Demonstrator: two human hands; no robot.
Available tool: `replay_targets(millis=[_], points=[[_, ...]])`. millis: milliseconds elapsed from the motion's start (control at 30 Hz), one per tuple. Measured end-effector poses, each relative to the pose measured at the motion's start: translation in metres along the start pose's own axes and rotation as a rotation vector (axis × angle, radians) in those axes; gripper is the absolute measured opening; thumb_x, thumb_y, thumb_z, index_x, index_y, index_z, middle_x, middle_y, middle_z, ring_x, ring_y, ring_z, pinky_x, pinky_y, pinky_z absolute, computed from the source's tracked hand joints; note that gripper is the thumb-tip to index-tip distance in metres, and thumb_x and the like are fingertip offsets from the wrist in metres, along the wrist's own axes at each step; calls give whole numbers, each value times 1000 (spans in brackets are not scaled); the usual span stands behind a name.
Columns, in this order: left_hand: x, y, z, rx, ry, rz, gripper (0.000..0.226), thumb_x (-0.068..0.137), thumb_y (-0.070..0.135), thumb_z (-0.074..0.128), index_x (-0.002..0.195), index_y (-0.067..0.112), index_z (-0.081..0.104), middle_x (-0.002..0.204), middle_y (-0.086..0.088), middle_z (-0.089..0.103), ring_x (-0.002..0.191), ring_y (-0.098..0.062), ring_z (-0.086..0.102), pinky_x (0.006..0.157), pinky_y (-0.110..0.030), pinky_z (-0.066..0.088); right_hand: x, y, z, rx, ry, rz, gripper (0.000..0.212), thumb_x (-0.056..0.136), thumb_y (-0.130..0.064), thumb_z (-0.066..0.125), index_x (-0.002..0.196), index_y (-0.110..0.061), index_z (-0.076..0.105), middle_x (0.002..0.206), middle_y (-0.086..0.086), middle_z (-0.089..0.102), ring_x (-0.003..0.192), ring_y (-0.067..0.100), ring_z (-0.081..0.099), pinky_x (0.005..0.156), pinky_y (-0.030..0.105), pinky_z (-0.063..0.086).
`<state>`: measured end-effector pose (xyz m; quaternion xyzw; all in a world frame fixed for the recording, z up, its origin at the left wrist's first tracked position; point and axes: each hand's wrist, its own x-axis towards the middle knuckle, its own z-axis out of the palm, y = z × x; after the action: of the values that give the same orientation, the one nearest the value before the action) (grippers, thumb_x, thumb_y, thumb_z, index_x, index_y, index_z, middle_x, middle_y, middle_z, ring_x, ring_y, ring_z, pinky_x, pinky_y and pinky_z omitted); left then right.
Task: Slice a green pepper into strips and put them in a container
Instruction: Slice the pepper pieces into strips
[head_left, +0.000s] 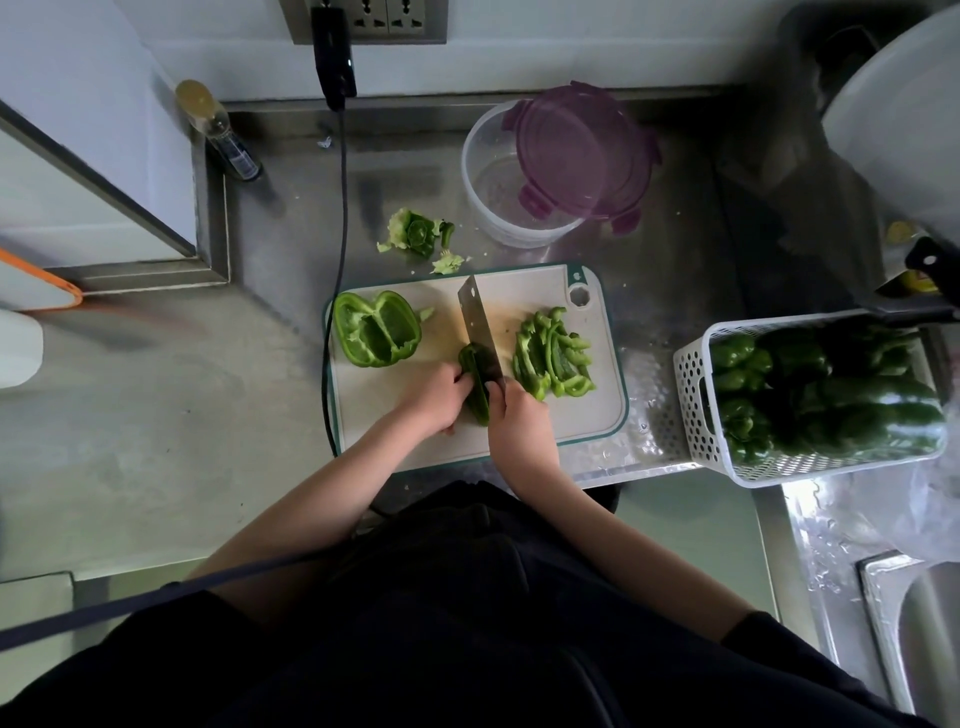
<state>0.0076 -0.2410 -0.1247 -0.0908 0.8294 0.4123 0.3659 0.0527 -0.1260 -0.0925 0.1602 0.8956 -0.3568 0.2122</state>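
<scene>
Your counter (156, 415) is steel. A bottle (221, 130) stands upright at its far left corner. A black cable (340, 208) drops from the wall socket (371, 18). A sink (919, 623) lies at your right, its surround wet.

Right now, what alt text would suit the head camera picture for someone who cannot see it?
A person slices a green pepper piece on a cutting board, left hand steadying it, right hand gripping a cleaver. Cut strips lie right of the blade; an open container waits behind.
</scene>
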Motion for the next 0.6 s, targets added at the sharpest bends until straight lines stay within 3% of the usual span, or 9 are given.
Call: replay_targets(millis=[333,500,600], points=[[-2,5,0,-40,30,-33,30,97,26,43,80,5,55,55,-6,53,38,-21,52,38,-23,36,10,-10,0,-63,24,-17,37,101,-37,31,90,-8,51,77,14,61,71,33,58,61,39,48],[-4,6,2,-54,40,-32,33,98,25,43,67,13,47,49,-5,50,37,-21,50,41,-23,35,9,-2,-10,-90,51,-25,36,101,-38,33,81,-11,46,65,3,50,65,29,55,55,33,40],[-6,7,2,-29,49,-35,33,99,26,42,70,12,52,52,-4,52,38,-19,50,38,-22,35,6,-5,-6,-117,33,-32,36,101,-37,31,87,-9,48,69,8,54,70,33,57,61,40,48]])
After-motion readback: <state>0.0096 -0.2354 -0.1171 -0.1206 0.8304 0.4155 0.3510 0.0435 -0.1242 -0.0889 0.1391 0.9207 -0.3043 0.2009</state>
